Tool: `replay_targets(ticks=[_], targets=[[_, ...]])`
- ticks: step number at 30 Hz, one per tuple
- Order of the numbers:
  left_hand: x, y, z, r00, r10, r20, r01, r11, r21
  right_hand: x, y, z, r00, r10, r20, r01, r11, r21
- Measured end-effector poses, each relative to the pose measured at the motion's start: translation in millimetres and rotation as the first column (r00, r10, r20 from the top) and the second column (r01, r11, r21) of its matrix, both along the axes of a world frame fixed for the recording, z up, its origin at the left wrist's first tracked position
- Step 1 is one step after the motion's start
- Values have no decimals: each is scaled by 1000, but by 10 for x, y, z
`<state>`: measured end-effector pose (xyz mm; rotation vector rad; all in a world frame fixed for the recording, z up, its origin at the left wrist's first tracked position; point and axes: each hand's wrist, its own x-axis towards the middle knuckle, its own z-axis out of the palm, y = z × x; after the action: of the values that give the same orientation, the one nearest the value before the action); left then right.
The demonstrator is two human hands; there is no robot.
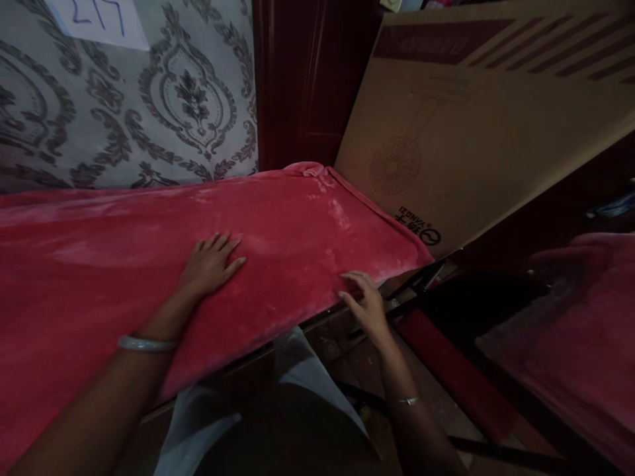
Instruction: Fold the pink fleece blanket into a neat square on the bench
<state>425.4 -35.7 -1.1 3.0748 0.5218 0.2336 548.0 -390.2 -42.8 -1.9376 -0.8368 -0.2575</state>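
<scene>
Basically, long red plush cloth [282, 258] lies L–R atop dark-edged bench [320, 320]; L hand [209, 266] flat on it, fingers spread; R hand [368, 304] loosely curled, nothing clamped, at bench's near edge, closer to R corner, contact unclear.

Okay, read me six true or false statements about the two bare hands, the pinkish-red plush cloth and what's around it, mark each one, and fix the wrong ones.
1. The left hand lies on the pinkish-red plush cloth. True.
2. The right hand lies flat in the middle of the cloth. False: it is at the near edge, fingers curved.
3. A large brown cardboard box stands beyond the cloth's right end. True.
4. The left wrist is bare. False: a thick, pale, ring-shaped bangle circles it.
5. A thin silvery bracelet is on the right wrist. True.
6. The numbered sheet is on the box. False: the white paper sheet is on the grey patterned wall.
</scene>
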Motion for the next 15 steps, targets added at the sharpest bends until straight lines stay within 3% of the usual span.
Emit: replay_targets(ticks=[3,6,11,15], targets=[[4,13,-8,1000,-3,-1,3,1000,0,8,153,-87,999,-17,45,19,998,-57],[6,21,-15,1000,-6,7,6,1000,-5,-13,226,-154,997,-66,46,68,997,-39],[1,9,2,1000,-2,-3,2,1000,-16,-44,202,-209,994,-106,-33,110,983,148],[1,2,14,1000,11,-22,-11,1000,-11,-55,18,-273,965,-198,-171,243,921,306]])
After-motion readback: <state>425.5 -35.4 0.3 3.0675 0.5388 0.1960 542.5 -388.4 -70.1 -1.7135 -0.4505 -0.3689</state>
